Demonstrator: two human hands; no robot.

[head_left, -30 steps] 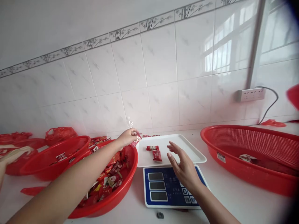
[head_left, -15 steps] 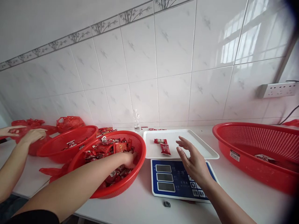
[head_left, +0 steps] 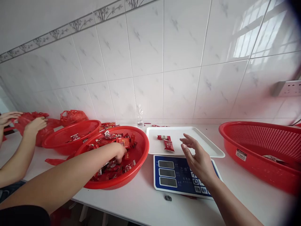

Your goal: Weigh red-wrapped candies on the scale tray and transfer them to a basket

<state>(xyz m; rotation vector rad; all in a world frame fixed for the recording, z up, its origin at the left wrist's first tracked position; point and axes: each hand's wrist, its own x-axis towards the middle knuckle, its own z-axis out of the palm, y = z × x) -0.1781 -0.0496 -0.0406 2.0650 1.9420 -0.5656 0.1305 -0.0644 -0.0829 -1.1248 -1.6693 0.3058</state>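
Observation:
My left hand (head_left: 120,153) reaches down into a red basket (head_left: 137,171) filled with small red-wrapped snack packets (head_left: 110,166). Its fingertips are hidden among the packets, so I cannot see whether they hold one. Over the blue scale (head_left: 171,180), near the front rim of its white tray (head_left: 207,150), hovers my right hand (head_left: 196,157), fingers apart and holding nothing. Two red packets lie in the tray, one packet (head_left: 164,137) behind the other packet (head_left: 168,145), touching or nearly so.
A second red basket (head_left: 94,127) with a few packets stands to the left. Beyond it another person's hands (head_left: 35,125) handle a red plastic bag (head_left: 43,135). At right is a large red basket (head_left: 235,144). A clear bottle (head_left: 139,116) stands by the wall; a small dark lump (head_left: 168,198) lies before the scale.
My left hand has moved left and slightly up within the basket. My right hand stays open over the scale. The other person's hands have shifted with the red bag. The view has turned slightly.

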